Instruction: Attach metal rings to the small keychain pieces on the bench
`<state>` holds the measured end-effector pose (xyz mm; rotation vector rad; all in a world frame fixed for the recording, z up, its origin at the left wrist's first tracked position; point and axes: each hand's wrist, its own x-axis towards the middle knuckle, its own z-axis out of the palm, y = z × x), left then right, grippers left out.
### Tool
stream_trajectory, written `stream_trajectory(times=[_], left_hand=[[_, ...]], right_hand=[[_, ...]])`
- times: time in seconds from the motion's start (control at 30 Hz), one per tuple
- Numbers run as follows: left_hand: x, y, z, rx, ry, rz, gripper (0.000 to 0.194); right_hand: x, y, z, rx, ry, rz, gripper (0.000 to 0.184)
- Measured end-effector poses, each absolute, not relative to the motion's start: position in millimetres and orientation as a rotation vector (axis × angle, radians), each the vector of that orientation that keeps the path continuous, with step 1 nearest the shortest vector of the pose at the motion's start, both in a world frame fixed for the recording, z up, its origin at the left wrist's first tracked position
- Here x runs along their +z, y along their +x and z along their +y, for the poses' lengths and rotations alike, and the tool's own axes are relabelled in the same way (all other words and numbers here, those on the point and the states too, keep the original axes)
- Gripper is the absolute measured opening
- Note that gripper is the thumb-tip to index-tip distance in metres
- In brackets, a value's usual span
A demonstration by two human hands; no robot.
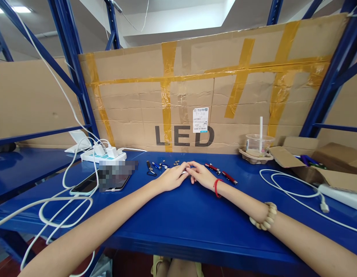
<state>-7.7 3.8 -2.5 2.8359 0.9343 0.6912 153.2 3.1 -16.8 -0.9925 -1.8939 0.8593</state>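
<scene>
My left hand (173, 177) and my right hand (202, 175) meet over the middle of the blue table, fingers closed and touching. A small light, shiny piece (184, 172) shows between the fingertips; its kind is mostly hidden. Just right of my right hand lie two slim red pen-like tubes with silver ends, a farther red tube (212, 168) and a nearer red tube (229, 177). Left of my left hand are a small dark tube (149, 166) with a black loop, a blue tube (156, 166) and several small blue and silver parts. Tiny round metal pieces (176, 163) lie behind the hands.
At the left, a white power strip (87, 156) with plugs and looping cables stands behind a phone (84, 184) and a partly blurred device. On the right are a plastic cup (253, 144) with a straw, a white cable (285, 188) and an open cardboard box (340, 179). Cardboard (132, 115) walls the back.
</scene>
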Motion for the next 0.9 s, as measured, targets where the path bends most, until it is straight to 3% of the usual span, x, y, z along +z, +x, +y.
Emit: stream_trajectory(times=[0.9], left_hand=[[-1.0,-7.7,2.1,0.665,2.852,0.944,0.019]], right_hand=[[-21.0,155.3,7.7,0.843,-0.989,-1.922,0.030]])
